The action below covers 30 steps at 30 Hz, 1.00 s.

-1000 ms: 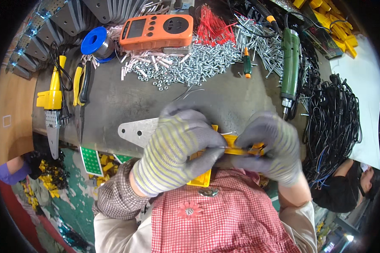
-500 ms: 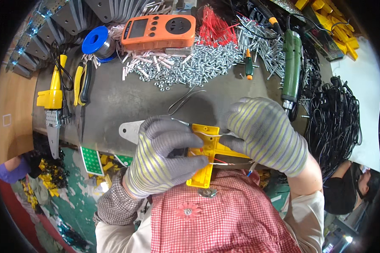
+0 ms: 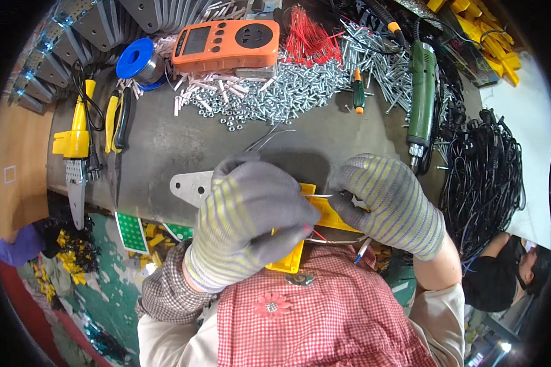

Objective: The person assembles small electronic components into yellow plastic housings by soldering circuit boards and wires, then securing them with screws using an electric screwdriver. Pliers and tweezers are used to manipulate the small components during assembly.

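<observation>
"How far along?"
"Partway, I'd judge: the yellow casing (image 3: pixel 332 215) sits uncovered beneath the left hand (image 3: pixel 260 205) and right hand (image 3: pixel 386 202), a red wire (image 3: pixel 319 235) exposed beside the left fingertips."
"Grips?"
"Right pinches a white wire (image 3: pixel 318 196); left fingers bunch, contents hidden."

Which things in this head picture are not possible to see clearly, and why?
Head view:
Yellow casing: partly hidden behind the left hand.
Silver plate: right end hidden by the same hand.
Left fingertips: blurred, so their hold is unclear.
Grey plates: cut off by the top edge.
</observation>
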Tool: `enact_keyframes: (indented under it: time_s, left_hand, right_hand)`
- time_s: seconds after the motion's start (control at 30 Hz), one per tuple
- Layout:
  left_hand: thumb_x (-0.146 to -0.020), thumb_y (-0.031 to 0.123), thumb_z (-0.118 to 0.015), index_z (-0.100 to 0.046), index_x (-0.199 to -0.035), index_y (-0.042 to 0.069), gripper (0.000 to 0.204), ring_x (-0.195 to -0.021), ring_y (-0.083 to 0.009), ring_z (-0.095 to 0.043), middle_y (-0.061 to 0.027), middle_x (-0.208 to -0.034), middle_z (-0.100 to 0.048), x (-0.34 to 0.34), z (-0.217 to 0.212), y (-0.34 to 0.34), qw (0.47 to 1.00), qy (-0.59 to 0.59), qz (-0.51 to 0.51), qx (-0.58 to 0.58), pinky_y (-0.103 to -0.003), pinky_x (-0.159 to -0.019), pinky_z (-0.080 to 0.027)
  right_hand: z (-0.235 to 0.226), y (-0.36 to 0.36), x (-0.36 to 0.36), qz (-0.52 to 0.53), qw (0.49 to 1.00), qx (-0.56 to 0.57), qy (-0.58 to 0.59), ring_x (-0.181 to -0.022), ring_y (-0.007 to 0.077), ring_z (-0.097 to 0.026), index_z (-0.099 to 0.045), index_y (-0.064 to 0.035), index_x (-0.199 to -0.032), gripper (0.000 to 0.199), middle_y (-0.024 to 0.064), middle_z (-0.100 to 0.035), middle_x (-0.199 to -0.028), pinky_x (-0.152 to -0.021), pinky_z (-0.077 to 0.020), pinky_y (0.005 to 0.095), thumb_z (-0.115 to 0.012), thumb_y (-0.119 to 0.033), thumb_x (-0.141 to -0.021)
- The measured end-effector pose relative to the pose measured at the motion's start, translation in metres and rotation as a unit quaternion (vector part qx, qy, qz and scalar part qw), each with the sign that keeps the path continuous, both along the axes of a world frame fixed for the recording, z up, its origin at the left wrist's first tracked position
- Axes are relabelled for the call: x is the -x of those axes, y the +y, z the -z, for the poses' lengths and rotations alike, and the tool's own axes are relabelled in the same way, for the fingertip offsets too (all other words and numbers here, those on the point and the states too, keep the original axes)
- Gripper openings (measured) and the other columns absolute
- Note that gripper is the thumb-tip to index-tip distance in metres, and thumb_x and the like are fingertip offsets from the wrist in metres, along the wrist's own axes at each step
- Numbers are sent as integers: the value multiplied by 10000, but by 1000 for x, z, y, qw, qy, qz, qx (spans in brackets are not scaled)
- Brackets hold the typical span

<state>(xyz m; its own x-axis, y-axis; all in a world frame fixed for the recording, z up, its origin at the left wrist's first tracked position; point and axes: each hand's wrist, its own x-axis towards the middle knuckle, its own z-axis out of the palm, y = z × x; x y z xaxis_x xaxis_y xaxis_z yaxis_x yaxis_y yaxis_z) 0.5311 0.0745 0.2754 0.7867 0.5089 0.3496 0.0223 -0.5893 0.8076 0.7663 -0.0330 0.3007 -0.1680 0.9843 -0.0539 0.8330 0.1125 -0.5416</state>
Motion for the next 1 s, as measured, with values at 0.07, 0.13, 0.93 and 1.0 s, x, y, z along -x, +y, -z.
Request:
enact_keyframes:
  time_s: [0.07, 0.13, 0.93, 1.0]
  left_hand:
    - [-784, 168, -863, -814, -897, 135, 127, -920, -266, -705, -11, -893, -741, -14, -4, 0, 999, 43, -18, -8, -455, -927, -529]
    - [-786, 197, -851, -825, -913, 126, 147, -900, -266, -696, -34, -869, -725, -24, -4, -5, 992, 102, -56, -52, -470, -909, -497]
    - [-739, 250, -876, -769, -881, 172, 194, -902, -242, -699, 6, -897, -702, -28, 15, -16, 989, 46, -88, -113, -525, -1042, -435]
    - [-739, 244, -878, -770, -883, 168, 195, -879, -243, -700, 9, -897, -705, -25, 16, -14, 989, 44, -77, -119, -518, -1036, -441]
  right_hand:
    - [2, -5, -1, 25, 999, -12, 16, -862, 390, -696, -679, -75, -974, 158, 138, -677, -861, -779, -562, 478, -755, -166, -870]
    - [6, -8, -2, 36, 998, -21, 40, -857, 394, -694, -680, -72, -978, 158, 141, -675, -858, -775, -563, 476, -756, -159, -870]
    - [3, -3, 0, 148, 943, 94, 282, -729, 202, -704, -748, -17, -957, 119, 113, -720, -831, -715, -561, 326, -743, -126, -910]
    - [3, -3, 1, 149, 939, 113, 290, -727, 201, -701, -747, -21, -958, 116, 111, -716, -829, -716, -561, 326, -733, -124, -907]
